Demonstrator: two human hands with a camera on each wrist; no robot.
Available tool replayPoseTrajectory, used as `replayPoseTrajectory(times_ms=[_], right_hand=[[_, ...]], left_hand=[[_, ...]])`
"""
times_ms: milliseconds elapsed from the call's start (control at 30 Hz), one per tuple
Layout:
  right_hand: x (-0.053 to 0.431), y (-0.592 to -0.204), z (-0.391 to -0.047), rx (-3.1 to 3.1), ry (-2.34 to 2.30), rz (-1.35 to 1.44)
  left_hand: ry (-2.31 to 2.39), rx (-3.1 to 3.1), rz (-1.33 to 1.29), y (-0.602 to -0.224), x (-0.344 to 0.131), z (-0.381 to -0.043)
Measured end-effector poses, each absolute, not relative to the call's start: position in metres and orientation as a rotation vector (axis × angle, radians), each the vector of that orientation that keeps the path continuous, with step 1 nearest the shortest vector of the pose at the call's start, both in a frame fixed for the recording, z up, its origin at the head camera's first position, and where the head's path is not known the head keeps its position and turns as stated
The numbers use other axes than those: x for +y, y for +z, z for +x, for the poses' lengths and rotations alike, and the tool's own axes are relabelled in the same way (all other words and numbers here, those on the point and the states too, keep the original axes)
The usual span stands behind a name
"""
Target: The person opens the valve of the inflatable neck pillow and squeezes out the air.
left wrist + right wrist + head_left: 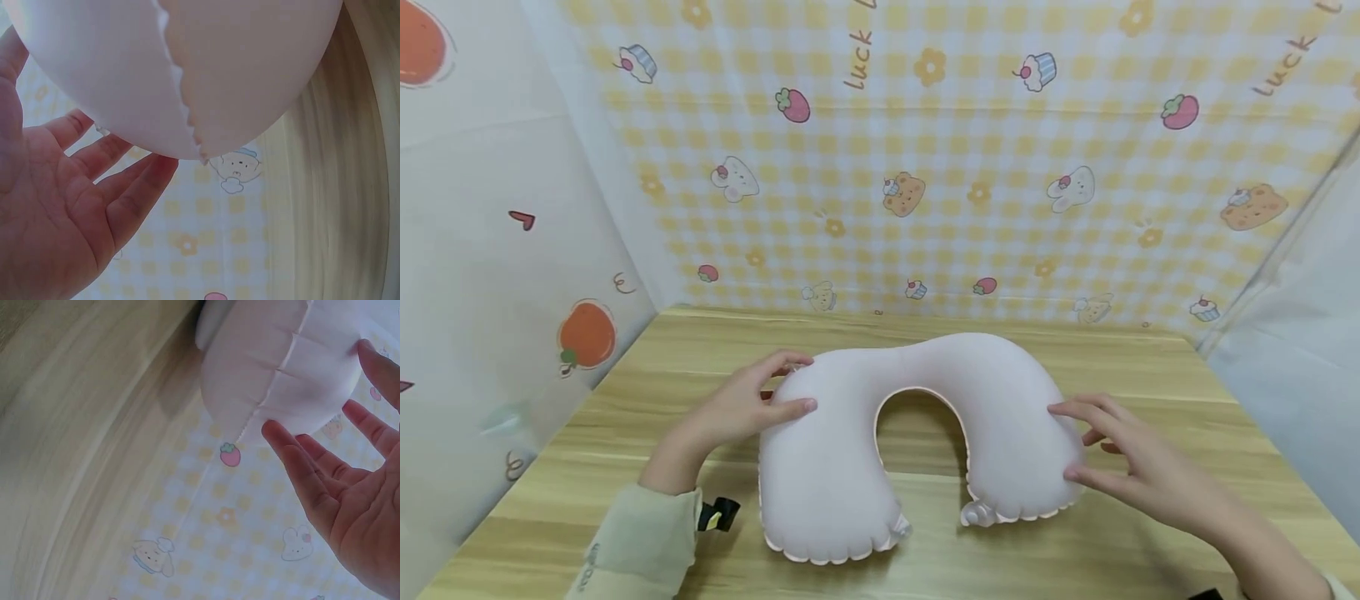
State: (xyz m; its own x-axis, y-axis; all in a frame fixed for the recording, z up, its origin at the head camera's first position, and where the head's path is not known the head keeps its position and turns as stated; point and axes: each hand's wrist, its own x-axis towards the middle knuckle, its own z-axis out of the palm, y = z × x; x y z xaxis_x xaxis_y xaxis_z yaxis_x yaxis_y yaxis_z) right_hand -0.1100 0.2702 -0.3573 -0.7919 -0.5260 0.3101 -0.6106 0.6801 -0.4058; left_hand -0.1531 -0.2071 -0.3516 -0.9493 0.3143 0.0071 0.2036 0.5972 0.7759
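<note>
An inflated pale pink U-shaped neck pillow [925, 367] is over the wooden table, its opening toward the near edge. My left hand [737, 404] is at the pillow's left side, thumb on its upper face and other fingers at its outer side. In the left wrist view, the fingers [134, 200] look loosely extended against the seamed side, with the palm apart from it. Opposite, my right hand [1127, 458] touches the right lobe with spread fingertips. The right wrist view shows the fingers [306, 481] lightly bent by the scalloped seam, palm away from the pillow.
The wooden tabletop [647, 433] extends around the pillow. Behind it hangs a yellow checked cloth [850, 242] printed with bears, strawberries and cupcakes. A white printed sheet [482, 275] closes the left side, and a pale sheet [1300, 358] stands at the right.
</note>
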Motion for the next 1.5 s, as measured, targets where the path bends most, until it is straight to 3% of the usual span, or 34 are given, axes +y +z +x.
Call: replayPoseTrajectory(times_ms=[700, 1033, 1500], right_hand=[[0.292, -0.345, -0.090, -2.750, 0.379, 0.921], [0.286, -0.318, -0.120, -2.751, 0.436, 1.022], [0.220, -0.263, -0.176, -2.887, 0.584, 1.104]], left_hand=[[1.227, 2.674, 0.589, -0.350, -0.191, -0.162], [1.207, 2.730, 0.546, -0.347, -0.194, -0.162], [1.250, 2.899, 0.628, -0.351, -0.199, -0.170]])
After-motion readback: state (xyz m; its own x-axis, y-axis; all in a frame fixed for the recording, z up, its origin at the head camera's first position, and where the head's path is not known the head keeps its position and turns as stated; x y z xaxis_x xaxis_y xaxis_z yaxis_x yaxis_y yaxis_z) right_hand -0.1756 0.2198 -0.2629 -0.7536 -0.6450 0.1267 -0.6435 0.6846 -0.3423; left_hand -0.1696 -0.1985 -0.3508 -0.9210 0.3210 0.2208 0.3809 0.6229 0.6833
